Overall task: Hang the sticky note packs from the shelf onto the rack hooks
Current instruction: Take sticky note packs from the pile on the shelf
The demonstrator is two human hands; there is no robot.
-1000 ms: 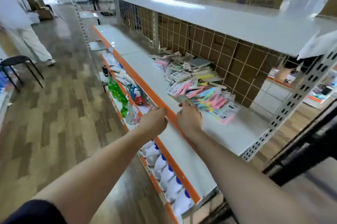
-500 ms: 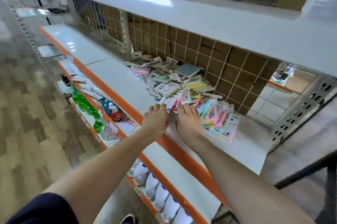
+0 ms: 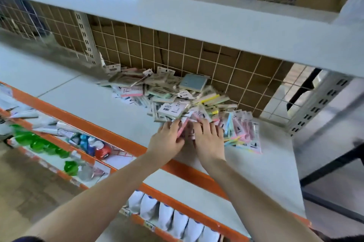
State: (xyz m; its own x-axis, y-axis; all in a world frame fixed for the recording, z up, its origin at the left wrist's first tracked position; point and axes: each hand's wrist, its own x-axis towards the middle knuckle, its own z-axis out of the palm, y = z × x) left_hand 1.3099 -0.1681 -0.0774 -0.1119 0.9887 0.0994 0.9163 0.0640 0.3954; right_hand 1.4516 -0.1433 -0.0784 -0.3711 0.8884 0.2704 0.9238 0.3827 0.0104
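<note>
Pink sticky note pack (image 3: 184,126) at near edge of sticky note pile (image 3: 177,100), on white shelf (image 3: 88,102) with orange front lip. Left hand (image 3: 167,141) and right hand (image 3: 208,141) side by side, fingers on pink pack; actual grip cannot be told through blur. Wire grid rack (image 3: 177,52) behind pile. White bottles (image 3: 173,218) on shelf below.

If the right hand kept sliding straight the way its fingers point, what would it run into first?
Most likely the heap of sticky note packs: the right hand points up-shelf with its fingertips already on the pink packs at the heap's near edge. Beyond stands the wire grid. Blur hides the exact contact.
</note>
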